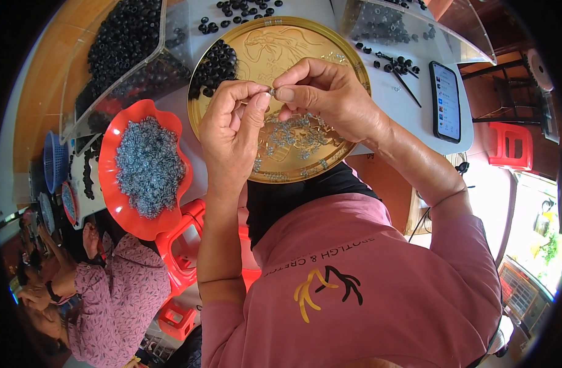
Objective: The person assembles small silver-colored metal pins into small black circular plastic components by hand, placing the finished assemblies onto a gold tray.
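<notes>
Above the round gold tray [281,37], my two hands meet fingertip to fingertip. My left hand [232,122] pinches a tiny shiny piece [272,92] between thumb and forefinger. Gripping the same piece from the other side is my right hand [336,95], thumb against fingertips. Fingers cover most of the piece, so its kind is hard to make out. Beneath the hands, small silvery metal springs [299,136] lie scattered over the tray. Small round black plastic parts [216,64] are heaped at its far left edge.
Left of the tray stands a wavy red bowl [112,165] full of silvery springs. Clear bins of black parts [125,43] rise at the far left and far right. A phone [445,101] and a thin black rod [407,89] lie on the right. Another person [118,294] sits at the left.
</notes>
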`<state>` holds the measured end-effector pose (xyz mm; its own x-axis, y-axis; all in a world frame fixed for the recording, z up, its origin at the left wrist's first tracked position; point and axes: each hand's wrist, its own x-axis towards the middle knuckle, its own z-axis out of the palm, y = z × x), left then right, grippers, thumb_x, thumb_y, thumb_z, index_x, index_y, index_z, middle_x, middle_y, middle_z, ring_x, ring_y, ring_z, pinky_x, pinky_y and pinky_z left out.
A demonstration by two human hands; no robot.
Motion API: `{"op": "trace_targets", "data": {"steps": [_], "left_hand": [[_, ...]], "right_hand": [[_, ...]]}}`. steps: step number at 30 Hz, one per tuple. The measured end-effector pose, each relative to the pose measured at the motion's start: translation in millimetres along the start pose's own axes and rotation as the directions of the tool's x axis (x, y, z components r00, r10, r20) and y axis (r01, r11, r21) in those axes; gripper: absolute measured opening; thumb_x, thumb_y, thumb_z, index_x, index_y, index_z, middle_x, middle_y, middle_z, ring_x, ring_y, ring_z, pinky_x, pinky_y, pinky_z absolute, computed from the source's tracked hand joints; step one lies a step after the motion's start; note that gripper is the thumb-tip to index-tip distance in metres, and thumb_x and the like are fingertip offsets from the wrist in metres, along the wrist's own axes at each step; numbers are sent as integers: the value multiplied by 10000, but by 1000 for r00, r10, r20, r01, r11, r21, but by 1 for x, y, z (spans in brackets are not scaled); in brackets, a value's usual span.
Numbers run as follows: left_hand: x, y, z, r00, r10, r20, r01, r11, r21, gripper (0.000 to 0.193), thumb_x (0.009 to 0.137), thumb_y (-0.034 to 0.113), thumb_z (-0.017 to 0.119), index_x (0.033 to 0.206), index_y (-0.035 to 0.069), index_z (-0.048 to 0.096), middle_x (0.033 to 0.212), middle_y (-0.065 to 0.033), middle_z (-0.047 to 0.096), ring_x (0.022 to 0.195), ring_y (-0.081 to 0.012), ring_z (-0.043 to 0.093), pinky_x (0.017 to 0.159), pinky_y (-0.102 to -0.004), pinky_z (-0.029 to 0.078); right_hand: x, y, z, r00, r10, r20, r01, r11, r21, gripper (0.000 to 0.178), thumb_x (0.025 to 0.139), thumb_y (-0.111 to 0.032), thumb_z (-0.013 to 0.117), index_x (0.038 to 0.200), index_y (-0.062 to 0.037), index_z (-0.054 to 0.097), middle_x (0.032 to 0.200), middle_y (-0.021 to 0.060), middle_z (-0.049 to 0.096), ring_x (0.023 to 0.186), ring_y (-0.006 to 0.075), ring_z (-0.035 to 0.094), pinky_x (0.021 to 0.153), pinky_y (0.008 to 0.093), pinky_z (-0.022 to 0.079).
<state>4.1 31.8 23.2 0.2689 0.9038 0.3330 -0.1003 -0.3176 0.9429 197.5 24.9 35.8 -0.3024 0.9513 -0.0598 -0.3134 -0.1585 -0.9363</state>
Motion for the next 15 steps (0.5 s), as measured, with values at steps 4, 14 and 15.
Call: {"op": "trace_targets", "data": {"steps": [4,14,15], "left_hand": [[2,-1,1,999,-47,-5,47,998,-35,137,945,-33,638,1081,-35,621,1038,-61,601,885,-89,611,730,-214,517],[0,5,3,999,-12,-30,13,1000,20,123,932,12,672,1051,-15,652,964,-41,648,757,-79,579,669,-215,466],[1,8,2,999,-52,-15,52,998,19,109,938,8,667,1039,-30,651,956,-44,638,780,-78,599,657,-212,483]], "right_hand": [[-1,1,1,995,-97,-29,94,990,-105,193,964,-110,666,1108,17,644,990,90,687,884,163,690,818,324,589],[-3,1,1,994,-107,9,107,987,-119,160,949,-79,679,1083,0,646,1016,67,678,941,157,678,853,284,571],[-3,1,2,980,-197,-9,189,955,-229,143,938,-59,688,1067,-12,652,1022,64,675,949,157,674,843,286,571]]}}
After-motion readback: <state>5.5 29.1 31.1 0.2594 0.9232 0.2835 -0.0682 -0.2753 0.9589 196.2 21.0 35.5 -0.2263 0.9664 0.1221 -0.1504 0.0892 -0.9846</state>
